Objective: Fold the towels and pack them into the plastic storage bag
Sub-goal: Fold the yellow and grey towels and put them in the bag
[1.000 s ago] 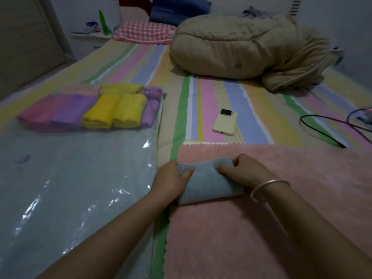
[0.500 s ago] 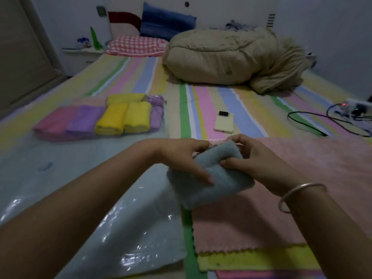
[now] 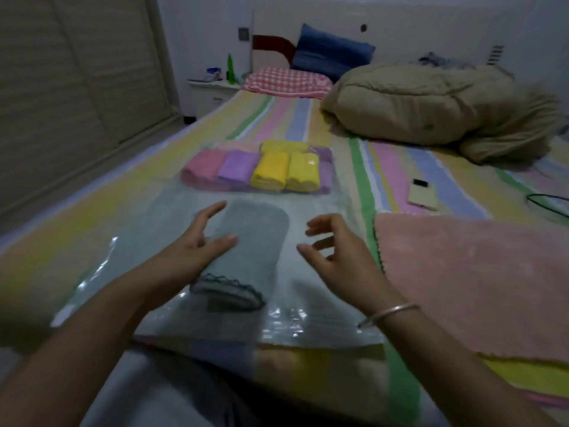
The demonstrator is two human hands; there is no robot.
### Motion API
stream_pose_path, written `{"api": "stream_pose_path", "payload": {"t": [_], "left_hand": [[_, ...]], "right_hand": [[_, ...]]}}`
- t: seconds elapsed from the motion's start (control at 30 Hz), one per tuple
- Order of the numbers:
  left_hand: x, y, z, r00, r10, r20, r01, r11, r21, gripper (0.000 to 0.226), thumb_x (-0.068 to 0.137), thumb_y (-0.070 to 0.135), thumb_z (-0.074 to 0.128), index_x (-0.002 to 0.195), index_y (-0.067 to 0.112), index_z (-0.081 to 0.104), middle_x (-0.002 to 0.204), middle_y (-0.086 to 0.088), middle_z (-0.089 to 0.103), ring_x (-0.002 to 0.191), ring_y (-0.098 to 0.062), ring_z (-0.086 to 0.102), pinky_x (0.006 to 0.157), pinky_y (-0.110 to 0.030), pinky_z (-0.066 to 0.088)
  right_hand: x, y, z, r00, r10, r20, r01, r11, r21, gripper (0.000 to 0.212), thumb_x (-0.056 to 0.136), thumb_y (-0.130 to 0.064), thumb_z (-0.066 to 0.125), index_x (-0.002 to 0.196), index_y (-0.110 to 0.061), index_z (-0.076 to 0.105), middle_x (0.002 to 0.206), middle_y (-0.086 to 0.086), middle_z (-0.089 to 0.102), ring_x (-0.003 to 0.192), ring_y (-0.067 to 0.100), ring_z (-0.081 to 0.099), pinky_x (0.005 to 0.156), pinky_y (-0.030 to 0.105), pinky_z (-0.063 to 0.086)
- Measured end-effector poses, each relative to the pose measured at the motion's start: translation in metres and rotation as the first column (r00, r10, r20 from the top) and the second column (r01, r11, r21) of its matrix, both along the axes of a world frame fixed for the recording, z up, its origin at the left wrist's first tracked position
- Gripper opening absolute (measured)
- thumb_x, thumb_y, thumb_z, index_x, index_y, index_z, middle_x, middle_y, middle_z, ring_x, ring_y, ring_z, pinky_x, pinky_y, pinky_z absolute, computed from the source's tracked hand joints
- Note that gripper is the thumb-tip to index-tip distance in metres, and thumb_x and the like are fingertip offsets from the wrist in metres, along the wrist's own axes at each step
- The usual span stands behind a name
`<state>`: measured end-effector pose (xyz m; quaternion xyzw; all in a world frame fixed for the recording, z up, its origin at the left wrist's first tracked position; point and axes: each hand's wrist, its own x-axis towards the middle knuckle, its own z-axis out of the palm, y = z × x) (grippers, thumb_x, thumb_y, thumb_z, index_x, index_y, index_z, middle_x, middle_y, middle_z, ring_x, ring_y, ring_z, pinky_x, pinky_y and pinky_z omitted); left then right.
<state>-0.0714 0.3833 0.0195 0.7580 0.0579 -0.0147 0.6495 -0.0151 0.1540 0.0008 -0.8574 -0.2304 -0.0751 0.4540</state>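
On striped bed: storage bag, quilt (beige) behind.

Grey towel up front, with a darker stitched edge. Clear, glossy bag. Through it: pink roll, purple roll, bright yellow roll, second yellow roll. Pale pink towel over a yellow towel. The sheet runs in pastel stripes of green, pink, blue and yellow. Red-and-white checked pillow, blue cushion, tan duvet, silver bangle.
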Motion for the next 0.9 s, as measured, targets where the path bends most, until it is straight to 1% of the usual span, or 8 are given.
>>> {"api": "stream_pose_path", "payload": {"t": [0.13,0.2,0.3,0.47,0.63,0.7,0.8,0.9], "left_hand": [[-0.034,0.042,-0.013,0.981,0.178,-0.082,-0.184,0.98,-0.073,0.052,0.096,0.006,0.044,0.131,0.042,0.036,0.095,-0.02,0.067,0.073,-0.031,0.067,0.062,-0.036,0.052],[-0.047,0.051,-0.019,0.978,0.202,-0.056,-0.204,0.978,-0.043,0.048,0.096,0.004,0.045,0.13,0.037,0.038,0.09,-0.017,0.067,0.069,-0.025,0.067,0.059,-0.032,0.051],[-0.066,0.056,-0.024,0.987,0.153,0.047,-0.155,0.988,0.029,0.029,0.097,0.003,0.045,0.118,0.023,0.05,0.091,-0.007,0.065,0.064,-0.005,0.064,0.052,-0.016,0.048],[-0.078,0.067,-0.029,0.974,0.167,0.155,-0.176,0.983,0.047,0.024,0.095,0.0,0.048,0.108,0.01,0.066,0.098,-0.003,0.067,0.075,-0.004,0.064,0.062,-0.014,0.048],[-0.094,0.06,-0.022,0.994,0.025,0.108,-0.016,0.996,-0.09,0.027,0.089,0.004,0.055,0.098,0.022,0.074,0.106,0.0,0.071,0.09,-0.012,0.067,0.069,-0.018,0.051],[-0.1,0.053,-0.014,0.979,-0.196,0.056,0.201,0.974,-0.102,0.026,0.085,0.009,0.057,0.1,0.022,0.074,0.111,0.002,0.07,0.099,-0.012,0.067,0.075,-0.02,0.051],[-0.102,0.035,-0.011,0.868,-0.496,-0.035,0.496,0.868,0.019,0.027,0.09,0.011,0.058,0.112,0.02,0.07,0.123,0.008,0.064,0.116,-0.007,0.058,0.089,-0.016,0.046],[-0.093,0.018,-0.021,0.916,-0.397,-0.057,0.396,0.918,-0.032,0.029,0.093,0.011,0.056,0.117,0.023,0.068,0.127,0.012,0.062,0.119,-0.004,0.056,0.092,-0.018,0.046]], "right_hand": [[-0.031,0.038,-0.029,0.929,0.317,0.189,-0.215,0.881,-0.421,0.031,0.082,-0.044,0.067,0.107,-0.028,0.056,0.107,-0.009,0.057,0.099,0.011,0.052,0.075,0.026,0.041],[-0.035,0.051,-0.039,0.888,0.407,0.213,-0.211,0.774,-0.596,0.042,0.077,-0.049,0.069,0.112,-0.028,0.057,0.113,-0.007,0.055,0.105,0.016,0.048,0.074,0.025,0.032],[-0.035,0.057,-0.047,0.9,0.4,0.172,-0.195,0.724,-0.662,0.046,0.075,-0.049,0.07,0.114,-0.03,0.056,0.115,-0.008,0.057,0.107,0.017,0.05,0.077,0.029,0.037],[-0.027,0.045,-0.059,0.932,0.356,0.065,-0.238,0.738,-0.631,0.036,0.082,-0.058,0.053,0.11,-0.036,0.06,0.111,-0.01,0.065,0.104,0.015,0.06,0.083,0.029,0.044],[-0.029,0.048,-0.061,0.932,0.33,0.147,-0.18,0.776,-0.604,0.057,0.081,-0.057,0.018,0.1,-0.03,0.064,0.093,0.0,0.071,0.085,0.026,0.064,0.066,0.031,0.039],[-0.028,0.052,-0.054,0.966,0.24,0.1,-0.153,0.837,-0.526,0.041,0.082,-0.051,0.026,0.084,-0.03,0.061,0.083,0.003,0.07,0.079,0.029,0.063,0.062,0.031,0.034],[-0.02,0.059,-0.039,0.991,0.125,-0.057,-0.136,0.952,-0.273,0.025,0.094,-0.034,0.048,0.076,-0.027,0.063,0.075,-0.012,0.07,0.072,0.002,0.066,0.07,0.032,0.05],[-0.019,0.062,-0.019,0.993,0.097,-0.061,-0.104,0.987,-0.124,0.026,0.097,-0.03,0.05,0.079,-0.022,0.067,0.08,-0.014,0.072,0.075,0.0,0.068,0.076,0.036,0.054]]}}
